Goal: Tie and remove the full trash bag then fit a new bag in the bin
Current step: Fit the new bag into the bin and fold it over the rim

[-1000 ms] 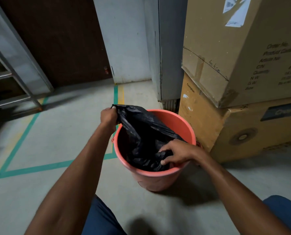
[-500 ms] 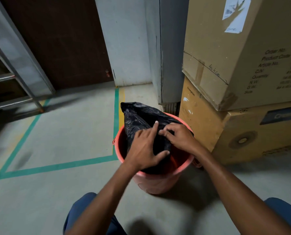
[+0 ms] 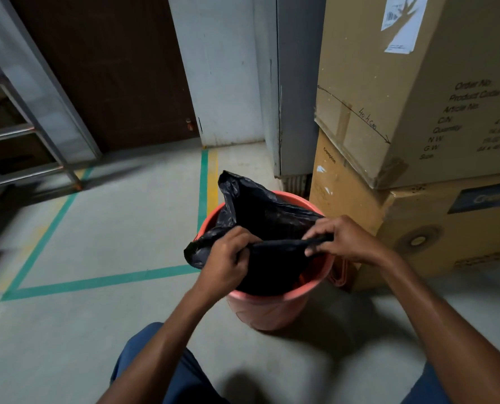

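Black plastic bag (image 3: pixel 260 217) inside orange bin (image 3: pixel 272 310), top edge standing above the rim, one corner sticking up at the far left. Left hand (image 3: pixel 228 258) curled round the near-left part of bag edge, gripping it just over the rim. Right hand (image 3: pixel 345 237) pinching same edge further right, fingers bent. Edge stretched taut between both hands. Bin on grey concrete floor (image 3: pixel 97 228), just beside stacked cardboard boxes (image 3: pixel 418 112) on the right. Green tape lines (image 3: pixel 102 282) on floor to the left, yellow strip (image 3: pixel 212 176) alongside one. Brown door (image 3: pixel 111 68) and metal rack (image 3: pixel 24 132) further back. Blue trouser legs (image 3: pixel 143 360) at bottom of head view
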The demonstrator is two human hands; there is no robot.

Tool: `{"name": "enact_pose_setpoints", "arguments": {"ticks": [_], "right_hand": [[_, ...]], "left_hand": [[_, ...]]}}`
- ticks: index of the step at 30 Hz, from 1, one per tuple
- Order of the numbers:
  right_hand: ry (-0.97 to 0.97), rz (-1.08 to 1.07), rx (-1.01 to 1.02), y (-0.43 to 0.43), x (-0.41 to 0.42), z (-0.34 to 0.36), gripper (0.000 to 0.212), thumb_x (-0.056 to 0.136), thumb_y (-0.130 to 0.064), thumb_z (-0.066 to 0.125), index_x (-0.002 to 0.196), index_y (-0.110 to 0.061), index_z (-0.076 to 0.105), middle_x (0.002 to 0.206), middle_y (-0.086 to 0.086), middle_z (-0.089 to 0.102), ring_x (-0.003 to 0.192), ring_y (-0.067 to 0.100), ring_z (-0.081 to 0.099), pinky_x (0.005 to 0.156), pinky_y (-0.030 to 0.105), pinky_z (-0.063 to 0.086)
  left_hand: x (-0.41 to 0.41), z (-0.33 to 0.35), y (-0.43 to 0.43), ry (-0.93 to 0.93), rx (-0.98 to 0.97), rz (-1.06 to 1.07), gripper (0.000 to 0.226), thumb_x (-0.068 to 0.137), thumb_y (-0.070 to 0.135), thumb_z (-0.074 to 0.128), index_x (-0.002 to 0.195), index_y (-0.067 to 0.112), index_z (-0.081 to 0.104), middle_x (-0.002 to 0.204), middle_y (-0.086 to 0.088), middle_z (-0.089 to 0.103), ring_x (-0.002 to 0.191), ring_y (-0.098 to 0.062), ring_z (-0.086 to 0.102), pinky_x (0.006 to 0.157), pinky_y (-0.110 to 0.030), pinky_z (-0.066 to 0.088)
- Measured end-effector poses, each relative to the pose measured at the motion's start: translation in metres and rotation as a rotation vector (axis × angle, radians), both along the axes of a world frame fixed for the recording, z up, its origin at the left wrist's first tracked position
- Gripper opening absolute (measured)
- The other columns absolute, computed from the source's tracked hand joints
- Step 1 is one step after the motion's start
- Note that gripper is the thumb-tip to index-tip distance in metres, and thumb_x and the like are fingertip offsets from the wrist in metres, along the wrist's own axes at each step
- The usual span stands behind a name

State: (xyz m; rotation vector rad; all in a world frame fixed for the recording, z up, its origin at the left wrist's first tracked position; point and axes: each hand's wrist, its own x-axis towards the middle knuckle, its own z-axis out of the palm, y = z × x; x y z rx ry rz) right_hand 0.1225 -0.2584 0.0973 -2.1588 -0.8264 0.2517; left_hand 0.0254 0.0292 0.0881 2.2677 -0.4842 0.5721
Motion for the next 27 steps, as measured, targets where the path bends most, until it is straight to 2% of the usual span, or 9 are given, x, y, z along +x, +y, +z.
{"name": "enact_pose_setpoints", "arguments": {"ticks": [2,5,7,9,12,15,20,24,27], "right_hand": [[-0.078,0.021,-0.080,-0.004,-0.011,-0.012,0.023,0.072,-0.046,0.087,0.092,-0.049,0.076,0.096,-0.021,0.067,0.091,0.002,0.065,0.076,0.030,0.052],[-0.176,0.075,-0.165,-0.003,-0.028,-0.029,0.048,0.063,-0.070,0.082,0.104,-0.046,0.075,0.106,-0.026,0.065,0.099,-0.005,0.063,0.076,0.012,0.043],[-0.264,0.111,-0.243,-0.001,-0.036,-0.040,0.055,0.062,-0.075,0.079,0.108,-0.044,0.075,0.112,-0.028,0.065,0.102,-0.008,0.060,0.072,0.009,0.037],[-0.360,0.139,-0.311,0.000,-0.041,-0.048,0.048,0.071,-0.067,0.078,0.111,-0.041,0.075,0.112,-0.025,0.067,0.103,-0.006,0.059,0.072,0.015,0.036],[-0.410,0.167,-0.355,0.001,-0.045,-0.052,0.032,0.083,-0.039,0.076,0.116,-0.037,0.075,0.109,-0.020,0.070,0.106,0.003,0.063,0.076,0.016,0.038],[-0.446,0.190,-0.403,0.004,-0.047,-0.053,0.038,0.084,-0.025,0.070,0.120,-0.037,0.073,0.108,-0.017,0.070,0.108,0.006,0.064,0.076,0.018,0.039],[-0.465,0.240,-0.478,0.014,-0.047,-0.052,0.040,0.085,-0.029,0.065,0.124,-0.035,0.071,0.113,-0.015,0.070,0.112,0.007,0.062,0.085,0.026,0.048],[-0.462,0.218,-0.430,0.021,-0.043,-0.047,0.037,0.082,-0.028,0.053,0.112,-0.033,0.073,0.102,-0.014,0.069,0.101,0.009,0.065,0.072,0.019,0.038],[-0.451,0.146,-0.391,0.032,-0.024,-0.037,0.034,0.082,-0.018,0.062,0.113,-0.029,0.071,0.108,-0.012,0.068,0.106,0.012,0.064,0.073,0.023,0.041]], "left_hand": [[-0.011,-0.012,-0.008,0.064,0.099,-0.107,0.041,0.084,-0.004,0.048,0.115,0.009,0.071,0.111,0.000,0.064,0.102,-0.017,0.066,0.091,-0.028,0.053],[-0.020,-0.027,-0.015,0.089,0.259,-0.121,0.042,0.089,0.012,0.048,0.127,0.013,0.067,0.115,0.001,0.064,0.103,-0.020,0.063,0.088,-0.038,0.052],[-0.022,-0.030,-0.017,0.106,0.306,-0.113,0.041,0.093,0.021,0.048,0.129,0.016,0.066,0.113,0.002,0.063,0.102,-0.017,0.060,0.086,-0.040,0.049],[-0.023,-0.031,-0.016,0.118,0.354,-0.124,0.040,0.092,0.028,0.052,0.129,0.019,0.065,0.111,0.004,0.063,0.101,-0.015,0.058,0.085,-0.037,0.046],[-0.026,-0.036,-0.010,0.099,0.505,-0.175,0.043,0.082,0.043,0.064,0.120,0.023,0.067,0.099,0.006,0.061,0.092,-0.016,0.055,0.078,-0.035,0.040],[-0.027,-0.043,-0.006,0.049,0.657,-0.164,0.040,0.081,0.057,0.068,0.103,0.024,0.070,0.087,0.008,0.060,0.084,-0.017,0.051,0.074,-0.035,0.038],[-0.028,-0.049,-0.004,0.004,0.738,-0.177,0.018,0.085,0.040,0.065,0.078,0.023,0.063,0.075,0.007,0.060,0.079,-0.019,0.052,0.072,-0.034,0.035],[-0.021,-0.045,0.001,-0.040,0.701,-0.153,0.014,0.085,0.035,0.065,0.084,0.021,0.067,0.076,0.004,0.062,0.080,-0.020,0.054,0.072,-0.035,0.036],[-0.003,-0.031,0.011,-0.046,0.638,-0.101,0.017,0.085,0.031,0.070,0.093,0.017,0.073,0.081,0.000,0.066,0.083,-0.024,0.059,0.072,-0.040,0.043]]}}
